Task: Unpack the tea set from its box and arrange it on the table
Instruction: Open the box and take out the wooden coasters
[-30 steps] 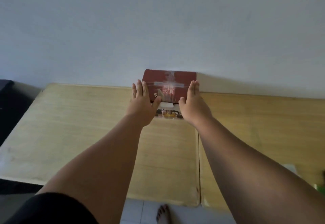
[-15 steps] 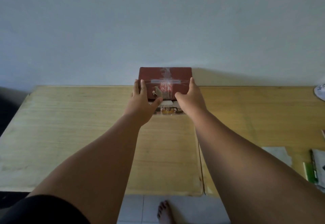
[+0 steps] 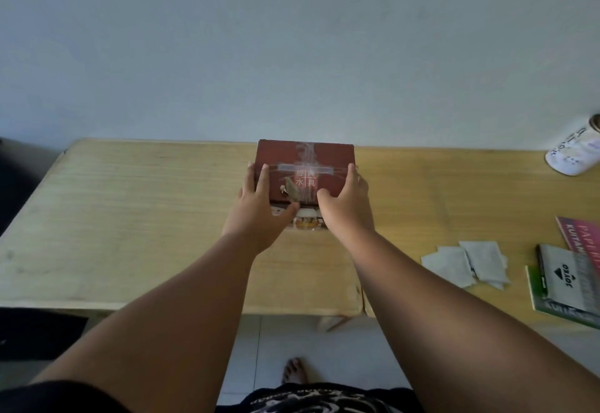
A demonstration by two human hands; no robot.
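A dark red tea set box with pale printed characters on its closed lid sits near the far edge of the wooden table, close to the wall. My left hand grips the box's left side, fingers over the lid edge and thumb on the front face. My right hand grips the right side in the same way. The box's front face shows a printed picture between my thumbs. Nothing of the tea set itself is visible.
At the right of the table lie folded white tissues, a stack of books and a white can by the wall. A seam splits the table. My bare foot stands on the tiled floor.
Both hands have closed around the sides of the box, which has come a little away from the wall toward me. The view has shifted right, showing the tissues, books and can.
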